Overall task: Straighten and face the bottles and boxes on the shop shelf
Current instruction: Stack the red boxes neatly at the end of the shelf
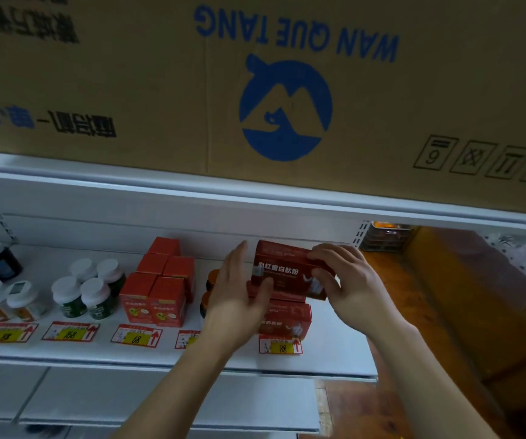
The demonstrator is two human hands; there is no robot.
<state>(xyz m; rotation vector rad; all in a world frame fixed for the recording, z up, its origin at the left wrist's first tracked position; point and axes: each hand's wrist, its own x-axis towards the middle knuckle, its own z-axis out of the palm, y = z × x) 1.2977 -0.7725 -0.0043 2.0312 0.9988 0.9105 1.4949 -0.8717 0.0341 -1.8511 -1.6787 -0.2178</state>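
We look down at a white shop shelf [334, 350], going left to right. At nine o'clock stand dark bottles with white caps [0, 259], and just in front of them two pale bottles with orange labels [11, 301]. Next come four green bottles with white caps [89, 288], grouped close together. Toward the centre sit small orange-red boxes [160, 280], several rows deep, the front two facing us. Yellow and red price tags [71, 331] line the shelf's front edge below each group.

Just left of centre, our left hand [239, 296] is raised with fingers straight and spread, its thumb touching the lower left edge of a red box with white lettering [287, 270]. This hand stands in front of two orange-capped jars [212, 280] and hides most of them. Our right hand [347, 280], at three o'clock of the box, grips its right end with curled fingers over the top and thumb on the front. The held box is slightly tilted and lies over a stack of matching red boxes [287, 318] that rests on the shelf beneath it.

At twelve o'clock a large brown cardboard carton [128, 90] with a blue round logo fills the shelf above. At far right, wooden furniture [445, 296] stands beside the shelf.
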